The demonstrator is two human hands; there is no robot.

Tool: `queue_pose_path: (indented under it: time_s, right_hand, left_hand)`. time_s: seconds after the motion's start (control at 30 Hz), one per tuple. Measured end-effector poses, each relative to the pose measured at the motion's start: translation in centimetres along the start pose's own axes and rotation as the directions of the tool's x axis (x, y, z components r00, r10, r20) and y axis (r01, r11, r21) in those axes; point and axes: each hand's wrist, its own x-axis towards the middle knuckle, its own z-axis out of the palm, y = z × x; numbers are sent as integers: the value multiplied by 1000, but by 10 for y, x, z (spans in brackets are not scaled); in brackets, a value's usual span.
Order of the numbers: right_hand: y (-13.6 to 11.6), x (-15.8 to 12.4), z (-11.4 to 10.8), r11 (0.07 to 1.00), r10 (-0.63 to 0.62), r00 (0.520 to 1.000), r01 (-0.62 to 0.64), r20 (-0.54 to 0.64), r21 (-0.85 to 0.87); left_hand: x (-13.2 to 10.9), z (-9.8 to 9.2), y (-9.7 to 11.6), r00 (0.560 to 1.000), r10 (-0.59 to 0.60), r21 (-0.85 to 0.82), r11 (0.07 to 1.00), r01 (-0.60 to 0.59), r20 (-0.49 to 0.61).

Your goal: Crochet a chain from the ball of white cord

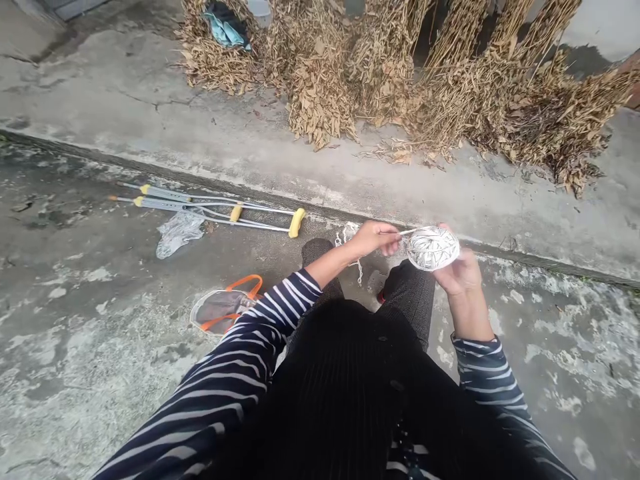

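Left hand [374, 239] pinching, right hand [457, 275] cupped just beside it, both held forward.

The sleeves [215, 353] are navy with white stripes, the round object [432, 248] is patterned black and white, the crutches [165, 203] have yellow grips, the bag [223, 312] orange handles

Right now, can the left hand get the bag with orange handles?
Probably yes: the bag lies beside the left arm, nothing between, but the left hand holds a thin stick.
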Motion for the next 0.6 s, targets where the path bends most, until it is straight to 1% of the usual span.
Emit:
queue_pose_path:
  time_s: [0.07,0.2,0.3,0.37,0.43,0.47,0.53,0.57,0.6]
  right_hand:
    - [7,-3,-7,1000,-3,1000,3,5,-24]
    - [18,-6,-11,1000,-8,1000,8,5,23]
    - [22,-8,-5,994,16,1000,-16,8,106]
    - [24,-9,2,984,33,999,-32,-2,176]
    - [26,-10,8,979,40,999,-38,-6,199]
    - [27,-11,11,981,38,999,-36,-5,191]
    - [27,-11,14,987,22,1000,-22,-1,159]
    - [27,-11,15,990,13,1000,-13,2,138]
    - [26,-11,15,993,5,1000,-6,6,117]
  left_hand:
    - [-8,-15,14,998,-33,107,994,27,50]
    - [-16,-49,43,992,-79,297,954,45,102]
    - [-11,-71,58,995,-76,320,946,50,70]
    - [-3,-79,59,997,-76,283,957,66,26]
    - [7,-79,52,996,-75,268,960,83,-37]
    - [11,-75,45,994,-69,280,956,89,-81]
    - [16,-61,30,987,-32,295,952,78,-160]
    - [15,-51,23,984,-4,273,961,53,-175]
    - [12,-41,16,986,21,223,975,17,-167]
